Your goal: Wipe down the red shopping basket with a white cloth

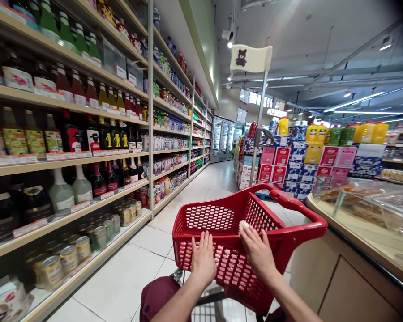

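A red plastic shopping cart (208,217) with perforated basket walls stands right in front of me, turned so that its handle points to the right. My left hand (203,259) lies flat against the near side wall, fingers stretched up to the rim and holding nothing. Farther right, my right hand (258,252) rests on the same rim. Under its fingertips a small white crumpled cloth (244,225) pokes out, pressed against the rim; most of it is hidden by the fingers.
Shelves (97,158) of bottles and cans line the left. A counter (352,250) with covered food stands close on the right. Stacked drink boxes (298,161) and a pole with a bear flag (251,59) rise beyond the cart. The tiled aisle (201,188) leads to glass-door fridges (223,136).
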Action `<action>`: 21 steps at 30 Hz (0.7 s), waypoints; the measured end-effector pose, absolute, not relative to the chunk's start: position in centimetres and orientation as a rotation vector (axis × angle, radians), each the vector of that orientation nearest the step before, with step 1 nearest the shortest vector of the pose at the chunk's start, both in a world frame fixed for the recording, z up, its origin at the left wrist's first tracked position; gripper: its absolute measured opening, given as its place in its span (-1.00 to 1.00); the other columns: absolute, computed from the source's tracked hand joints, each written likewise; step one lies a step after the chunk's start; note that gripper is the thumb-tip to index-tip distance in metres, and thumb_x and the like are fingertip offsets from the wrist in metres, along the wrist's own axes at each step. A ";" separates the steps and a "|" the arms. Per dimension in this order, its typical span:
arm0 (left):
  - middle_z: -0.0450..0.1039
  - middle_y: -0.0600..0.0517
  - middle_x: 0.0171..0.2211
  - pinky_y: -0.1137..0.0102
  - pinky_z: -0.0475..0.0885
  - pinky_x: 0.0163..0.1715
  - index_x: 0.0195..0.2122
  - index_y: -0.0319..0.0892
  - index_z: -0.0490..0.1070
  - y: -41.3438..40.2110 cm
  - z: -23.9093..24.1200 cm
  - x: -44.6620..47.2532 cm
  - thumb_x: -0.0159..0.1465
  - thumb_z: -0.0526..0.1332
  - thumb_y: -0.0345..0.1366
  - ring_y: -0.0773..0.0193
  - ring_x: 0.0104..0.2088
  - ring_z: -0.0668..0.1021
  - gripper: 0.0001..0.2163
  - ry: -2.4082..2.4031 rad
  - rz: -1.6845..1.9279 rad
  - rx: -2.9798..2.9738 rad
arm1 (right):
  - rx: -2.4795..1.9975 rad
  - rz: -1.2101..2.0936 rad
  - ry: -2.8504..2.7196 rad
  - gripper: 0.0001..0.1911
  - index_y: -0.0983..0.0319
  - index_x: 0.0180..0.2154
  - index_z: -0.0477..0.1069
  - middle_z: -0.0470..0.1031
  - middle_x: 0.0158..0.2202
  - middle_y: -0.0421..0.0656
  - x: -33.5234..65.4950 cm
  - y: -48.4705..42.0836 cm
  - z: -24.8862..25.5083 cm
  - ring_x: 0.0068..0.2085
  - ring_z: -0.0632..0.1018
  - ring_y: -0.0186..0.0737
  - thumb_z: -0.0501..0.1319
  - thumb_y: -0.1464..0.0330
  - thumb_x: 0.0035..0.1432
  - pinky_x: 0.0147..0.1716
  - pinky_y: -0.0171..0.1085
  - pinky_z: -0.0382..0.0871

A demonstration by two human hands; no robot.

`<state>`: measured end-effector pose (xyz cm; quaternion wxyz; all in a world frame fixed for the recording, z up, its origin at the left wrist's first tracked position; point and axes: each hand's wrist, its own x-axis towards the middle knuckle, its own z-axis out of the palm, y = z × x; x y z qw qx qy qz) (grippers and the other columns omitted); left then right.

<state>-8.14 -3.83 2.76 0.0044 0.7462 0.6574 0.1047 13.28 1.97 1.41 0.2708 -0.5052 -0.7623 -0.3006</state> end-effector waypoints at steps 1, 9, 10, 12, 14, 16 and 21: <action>-0.25 -0.08 0.25 0.03 -0.25 0.16 0.22 -0.35 -0.18 -3.8 2.8 -8.1 0.12 -0.09 -0.25 0.15 0.24 -0.16 -0.37 2.048 0.318 2.348 | -1.329 -0.792 -2.070 -0.54 0.19 0.02 0.28 0.25 0.11 -0.12 12.1 2.0 1.1 0.09 0.27 -0.13 -0.08 0.50 0.08 0.10 0.00 -0.11; -0.22 -0.04 0.25 0.03 -0.21 0.16 0.22 -0.31 -0.18 -3.6 2.7 -8.4 0.09 -0.09 -0.30 0.14 0.23 -0.16 -0.37 2.086 0.251 2.383 | -1.147 -0.776 -2.095 -0.58 0.04 -0.08 0.36 0.37 0.02 -0.23 14.3 3.6 1.4 0.02 0.36 -0.20 -0.01 0.51 0.07 0.13 -0.06 -0.16; -0.23 -0.03 0.25 0.03 -0.21 0.16 0.22 -0.31 -0.18 -3.5 2.7 -8.4 0.08 -0.08 -0.32 0.14 0.23 -0.17 -0.36 2.090 0.247 2.394 | -1.152 -0.805 -2.086 -0.56 0.05 -0.08 0.36 0.37 0.02 -0.23 16.3 3.6 1.9 0.03 0.35 -0.21 -0.02 0.54 0.06 0.13 -0.08 -0.16; -0.23 -0.03 0.25 0.02 -0.22 0.16 0.22 -0.31 -0.18 -3.4 2.7 -8.3 0.05 -0.07 -0.34 0.14 0.24 -0.17 -0.34 2.097 0.250 2.402 | -1.244 -0.879 -2.012 -0.55 0.09 -0.09 0.38 0.37 0.02 -0.20 20.7 3.3 3.0 0.05 0.34 -0.19 -0.06 0.56 0.05 0.12 -0.06 -0.14; -0.22 -0.04 0.25 0.02 -0.24 0.15 0.22 -0.32 -0.17 -3.3 2.8 -8.1 0.04 -0.07 -0.34 0.15 0.24 -0.16 -0.34 2.092 0.262 2.389 | -1.390 -0.969 -1.838 -0.57 0.16 -0.12 0.39 0.36 0.02 -0.11 24.0 2.9 3.8 0.05 0.34 -0.13 -0.09 0.54 0.07 0.10 0.00 -0.11; -0.22 -0.06 0.25 0.02 -0.24 0.15 0.22 -0.34 -0.17 -3.3 2.8 -7.8 0.04 -0.08 -0.34 0.15 0.24 -0.15 -0.34 2.087 0.265 2.371 | -1.486 -1.025 -1.667 -0.59 0.20 -0.13 0.40 0.36 0.02 -0.05 25.2 2.3 4.0 0.04 0.35 -0.09 -0.10 0.52 0.08 0.07 0.04 -0.08; -0.22 -0.07 0.25 0.01 -0.26 0.15 0.22 -0.35 -0.16 -2.7 2.1 -7.4 0.04 -0.07 -0.35 0.15 0.24 -0.17 -0.34 2.120 0.258 2.387 | -1.287 -0.953 -1.938 -0.54 0.12 -0.12 0.40 0.38 0.01 -0.17 23.2 2.0 3.5 0.07 0.31 -0.20 -0.09 0.55 0.03 0.10 -0.10 -0.06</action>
